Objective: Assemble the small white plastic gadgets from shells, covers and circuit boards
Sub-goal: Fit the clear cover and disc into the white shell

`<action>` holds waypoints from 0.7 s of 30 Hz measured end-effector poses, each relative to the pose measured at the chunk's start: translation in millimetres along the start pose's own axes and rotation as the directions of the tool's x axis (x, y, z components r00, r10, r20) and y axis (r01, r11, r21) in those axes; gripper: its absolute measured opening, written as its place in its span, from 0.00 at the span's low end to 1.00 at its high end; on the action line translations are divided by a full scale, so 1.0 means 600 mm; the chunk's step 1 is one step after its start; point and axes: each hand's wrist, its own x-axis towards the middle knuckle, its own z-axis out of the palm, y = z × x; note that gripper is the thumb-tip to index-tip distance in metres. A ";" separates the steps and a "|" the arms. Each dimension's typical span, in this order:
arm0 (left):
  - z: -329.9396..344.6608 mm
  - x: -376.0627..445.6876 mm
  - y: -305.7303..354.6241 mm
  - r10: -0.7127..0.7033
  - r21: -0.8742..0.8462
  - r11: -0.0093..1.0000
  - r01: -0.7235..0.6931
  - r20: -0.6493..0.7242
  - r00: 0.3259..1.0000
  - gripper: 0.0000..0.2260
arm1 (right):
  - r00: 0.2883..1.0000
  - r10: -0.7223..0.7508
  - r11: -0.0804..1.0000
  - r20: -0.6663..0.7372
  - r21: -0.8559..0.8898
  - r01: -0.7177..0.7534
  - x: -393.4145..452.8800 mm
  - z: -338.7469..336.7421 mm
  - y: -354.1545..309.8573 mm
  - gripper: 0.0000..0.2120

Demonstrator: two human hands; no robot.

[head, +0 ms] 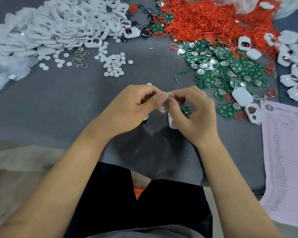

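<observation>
- Both hands meet over the middle of the grey tabletop (62, 103), near its front edge, fingertips almost touching.
- The left hand (134, 107) has its fingers curled, thumb and forefinger pinching a small blurred translucent-white piece (163, 104); what the piece is cannot be told.
- The right hand (194, 110) also curls round that same piece from the other side, thumb against it; a green circuit board (185, 110) shows between its fingers, and a white shell (172, 123) sits under the palm, though whether the hand holds it or it lies on the tabletop cannot be told.
- A heap of white covers (46, 26) fills the far left corner.
- Small white discs (114, 66) lie scattered in front of that heap, with metal clasps (80, 59) beside them.
- A mound of red loops (210, 19) spreads along the far edge toward the right.
- A pile of green circuit boards (225, 67) lies right of centre, between the red loops and the hands.
- Finished white gadgets (292, 66) cluster at the right edge.
- A printed sheet (287, 160) hangs over the front right corner.
</observation>
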 end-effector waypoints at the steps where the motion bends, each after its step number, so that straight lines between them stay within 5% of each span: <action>1: 0.000 -0.002 0.000 -0.009 -0.048 0.999 0.010 0.017 1.000 0.10 | 1.000 0.027 1.000 -0.012 0.012 -0.027 -0.001 0.000 0.001 0.05; 14: 0.002 -0.001 -0.022 -0.033 -0.230 0.973 -0.002 -0.147 0.989 0.05 | 0.975 0.211 0.959 -0.071 0.209 -0.192 0.003 -0.005 -0.003 0.11; 21: -0.002 -0.003 -0.027 -0.033 -0.214 0.977 -0.006 -0.177 0.984 0.05 | 0.975 0.219 0.965 -0.037 0.155 -0.211 0.003 -0.003 -0.003 0.08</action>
